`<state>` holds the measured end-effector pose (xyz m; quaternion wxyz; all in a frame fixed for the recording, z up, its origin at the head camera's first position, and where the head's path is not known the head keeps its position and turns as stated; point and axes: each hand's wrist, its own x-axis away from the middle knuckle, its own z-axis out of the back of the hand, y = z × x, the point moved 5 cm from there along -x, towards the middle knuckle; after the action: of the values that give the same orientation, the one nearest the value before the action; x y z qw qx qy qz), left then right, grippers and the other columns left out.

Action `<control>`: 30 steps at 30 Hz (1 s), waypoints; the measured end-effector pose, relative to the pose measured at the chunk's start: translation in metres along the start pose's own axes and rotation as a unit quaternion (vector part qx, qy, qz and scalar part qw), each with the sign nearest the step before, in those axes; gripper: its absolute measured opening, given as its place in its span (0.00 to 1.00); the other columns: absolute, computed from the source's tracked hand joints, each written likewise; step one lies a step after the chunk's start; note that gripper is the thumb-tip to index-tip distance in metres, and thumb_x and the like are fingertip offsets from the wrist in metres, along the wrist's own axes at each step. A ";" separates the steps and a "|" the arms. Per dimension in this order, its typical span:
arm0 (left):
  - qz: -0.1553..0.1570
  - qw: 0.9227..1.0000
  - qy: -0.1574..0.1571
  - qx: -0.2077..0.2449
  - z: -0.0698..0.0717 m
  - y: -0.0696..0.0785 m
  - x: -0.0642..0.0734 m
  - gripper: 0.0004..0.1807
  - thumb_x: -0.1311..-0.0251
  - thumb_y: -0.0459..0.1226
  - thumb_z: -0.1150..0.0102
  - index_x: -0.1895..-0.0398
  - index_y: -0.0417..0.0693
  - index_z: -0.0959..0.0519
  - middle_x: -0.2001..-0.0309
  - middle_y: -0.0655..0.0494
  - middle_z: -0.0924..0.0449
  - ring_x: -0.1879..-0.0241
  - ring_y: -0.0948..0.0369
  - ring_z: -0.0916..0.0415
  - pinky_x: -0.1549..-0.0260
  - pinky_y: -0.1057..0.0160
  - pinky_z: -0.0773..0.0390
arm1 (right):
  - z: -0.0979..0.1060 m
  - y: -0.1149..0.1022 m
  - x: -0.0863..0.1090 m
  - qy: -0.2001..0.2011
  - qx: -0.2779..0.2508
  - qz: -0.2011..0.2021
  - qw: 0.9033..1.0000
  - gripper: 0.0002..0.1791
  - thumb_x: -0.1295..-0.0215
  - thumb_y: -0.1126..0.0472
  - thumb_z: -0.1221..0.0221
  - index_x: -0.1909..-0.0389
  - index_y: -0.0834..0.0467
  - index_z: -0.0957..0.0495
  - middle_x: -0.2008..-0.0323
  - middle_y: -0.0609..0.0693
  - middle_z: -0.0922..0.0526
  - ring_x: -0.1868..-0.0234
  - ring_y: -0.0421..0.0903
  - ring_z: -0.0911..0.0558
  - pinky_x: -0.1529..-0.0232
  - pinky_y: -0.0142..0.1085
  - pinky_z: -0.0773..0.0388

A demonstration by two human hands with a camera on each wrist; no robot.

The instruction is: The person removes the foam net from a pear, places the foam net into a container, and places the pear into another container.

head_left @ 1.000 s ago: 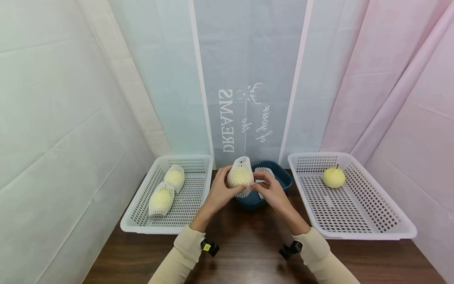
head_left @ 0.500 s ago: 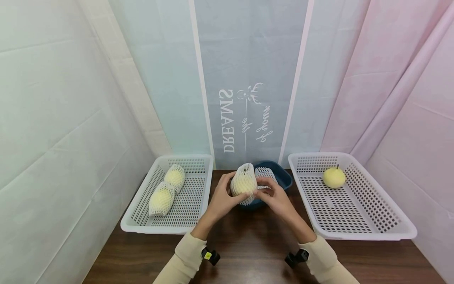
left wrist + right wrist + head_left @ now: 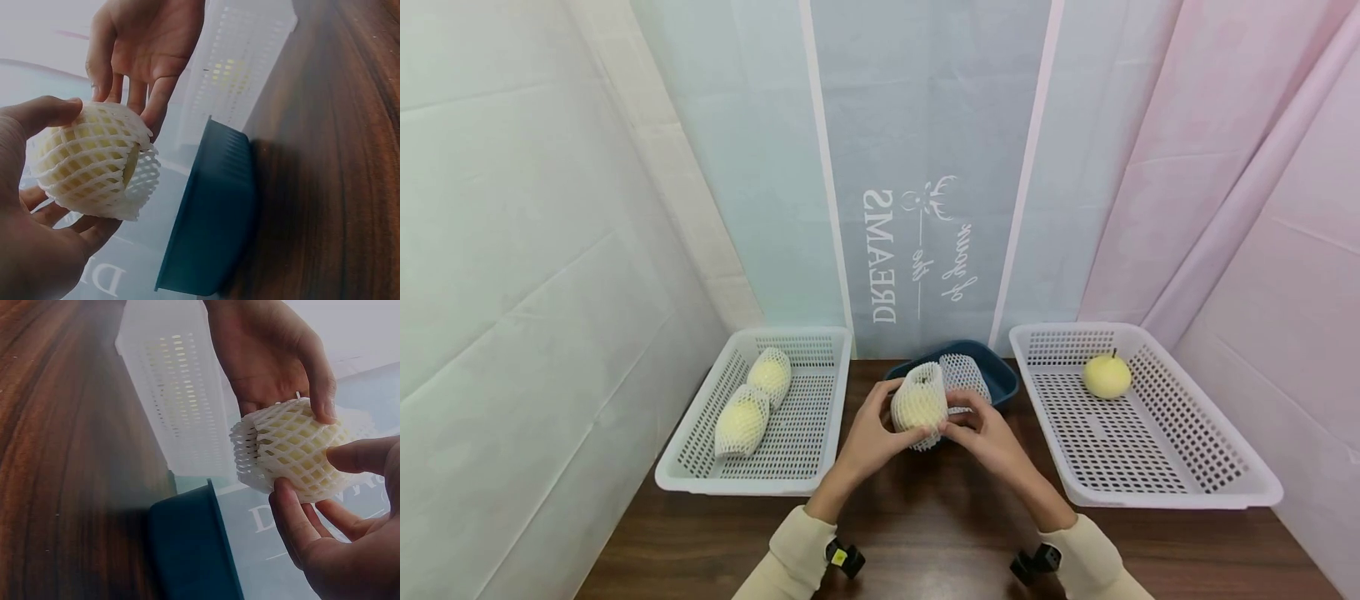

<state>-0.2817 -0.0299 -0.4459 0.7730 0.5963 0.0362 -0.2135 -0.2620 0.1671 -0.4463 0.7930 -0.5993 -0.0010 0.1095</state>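
Both hands hold a yellow pear [image 3: 919, 406] in a white foam net sleeve, in front of the blue basin. My left hand [image 3: 872, 437] grips its left side, thumb in front and fingers behind; the left wrist view shows the net [image 3: 87, 162] drawn round the fruit, its loose end sticking out past it. On the other side, my right hand [image 3: 991, 435] has thumb and fingertips on the net; in the right wrist view they close on the sleeved pear [image 3: 303, 453]. Another foam net [image 3: 966, 373] lies in the blue basin [image 3: 1003, 382] behind the right hand.
At left stands a white basket [image 3: 748, 486] with two net-covered pears, a nearer one [image 3: 742, 423] and a farther one [image 3: 770, 375]. A bare pear [image 3: 1107, 376] sits in the white basket [image 3: 1172, 498] at right. Under everything is a dark wooden table [image 3: 940, 533].
Both hands have brought the sleeved pear down and slightly right, nearer the body, uncovering more of the blue basin. The baskets and their pears have stayed put.
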 end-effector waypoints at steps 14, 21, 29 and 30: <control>0.003 0.998 0.001 -0.059 -0.001 -0.014 0.014 0.43 0.44 0.49 0.19 0.26 0.58 0.28 0.31 0.56 0.24 0.36 0.54 0.25 0.36 0.39 0.24 | -0.002 0.011 0.009 -0.011 -0.016 -0.006 1.000 0.27 0.29 0.63 0.31 0.33 0.63 0.28 0.36 0.64 0.24 0.43 0.55 0.15 0.52 0.32 0.16; -0.013 0.997 -0.018 -0.077 -0.003 -0.018 0.019 0.41 0.43 0.48 0.19 0.27 0.58 0.28 0.32 0.58 0.23 0.35 0.57 0.25 0.34 0.44 0.23 | -0.003 0.015 0.011 -0.017 -0.005 -0.007 1.000 0.30 0.32 0.65 0.29 0.33 0.63 0.28 0.37 0.65 0.24 0.44 0.56 0.16 0.54 0.32 0.16; -0.001 0.996 -0.033 -0.079 -0.007 -0.029 0.026 0.41 0.46 0.45 0.17 0.29 0.57 0.27 0.35 0.61 0.23 0.38 0.61 0.24 0.38 0.56 0.21 | -0.006 0.025 0.014 -0.028 0.016 -0.016 0.999 0.29 0.34 0.65 0.28 0.36 0.65 0.27 0.41 0.63 0.22 0.47 0.51 0.15 0.54 0.32 0.16; 0.001 0.996 -0.036 -0.079 -0.008 -0.031 0.026 0.41 0.46 0.45 0.17 0.29 0.57 0.27 0.35 0.61 0.23 0.38 0.61 0.24 0.38 0.59 0.21 | -0.006 0.027 0.015 -0.028 0.017 -0.019 0.999 0.29 0.34 0.64 0.28 0.36 0.64 0.27 0.41 0.63 0.22 0.47 0.51 0.15 0.54 0.32 0.16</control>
<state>-0.2678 -0.0362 -0.4841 0.8188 0.5252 0.0251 -0.2304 -0.2513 0.1706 -0.4758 0.8050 -0.5819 -0.0330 0.1111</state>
